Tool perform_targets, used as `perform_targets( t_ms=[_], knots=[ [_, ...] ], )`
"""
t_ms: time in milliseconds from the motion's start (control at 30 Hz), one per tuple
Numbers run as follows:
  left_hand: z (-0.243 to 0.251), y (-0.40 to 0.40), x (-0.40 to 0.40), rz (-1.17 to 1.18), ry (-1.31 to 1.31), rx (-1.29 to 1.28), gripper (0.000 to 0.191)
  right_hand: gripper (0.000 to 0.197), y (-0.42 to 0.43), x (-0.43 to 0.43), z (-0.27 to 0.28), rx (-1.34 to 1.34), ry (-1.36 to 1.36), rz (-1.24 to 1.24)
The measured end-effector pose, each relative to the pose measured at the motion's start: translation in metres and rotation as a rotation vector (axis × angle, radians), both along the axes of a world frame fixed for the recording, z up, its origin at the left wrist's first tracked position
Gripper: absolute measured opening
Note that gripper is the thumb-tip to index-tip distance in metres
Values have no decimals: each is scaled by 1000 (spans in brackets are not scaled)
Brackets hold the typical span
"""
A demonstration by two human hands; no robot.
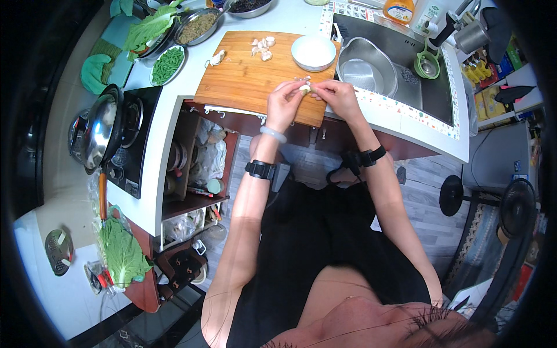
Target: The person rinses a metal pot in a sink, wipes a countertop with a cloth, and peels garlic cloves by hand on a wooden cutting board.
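A pale garlic clove (305, 88) is pinched between the thumb and forefinger of my left hand (282, 104), above the front right part of a wooden cutting board (243, 82). My right hand (341, 99) meets it from the other side, fingertips closed at the clove's end; whether they grip skin or the clove itself is too small to tell. Bits of garlic skin (307, 78) lie just beyond my fingers. Several unpeeled cloves (262, 47) sit farther back on the board, with another piece of garlic (216, 58) near its left edge. A white bowl (313, 51) stands at the board's right rear.
On the right, the sink (413, 93) holds a large metal basin (367, 65) and a green strainer (427, 64). Left of the board are a plate of chopped green beans (168, 65) and a pan of minced food (198, 28). A wok (102, 130) rests on the stove, above an open drawer (209, 161).
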State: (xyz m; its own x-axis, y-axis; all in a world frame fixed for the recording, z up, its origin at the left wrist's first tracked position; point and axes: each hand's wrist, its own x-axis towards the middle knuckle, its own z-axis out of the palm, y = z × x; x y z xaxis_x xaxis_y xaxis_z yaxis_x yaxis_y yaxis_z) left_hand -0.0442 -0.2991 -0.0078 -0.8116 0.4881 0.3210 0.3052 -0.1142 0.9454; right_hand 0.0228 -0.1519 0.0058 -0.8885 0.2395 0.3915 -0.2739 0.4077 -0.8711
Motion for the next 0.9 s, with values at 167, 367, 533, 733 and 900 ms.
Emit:
perform_targets(
  t_ms=[167,367,533,733,900],
  knots=[
    [5,-1,1,-37,-4,5,20,13,2,-2,-3,71,24,24],
    [2,-3,0,-35,44,-24,21,14,-1,-4,-9,3,50,-16],
    [3,-1,0,-43,6,67,20,12,-1,-1,-3,58,94,-39],
    [1,-1,0,-76,-135,87,33,12,-5,-1,-3,89,126,-44],
    [5,3,3,-47,-64,66,44,14,-3,0,-8,-13,72,-89]
  ],
)
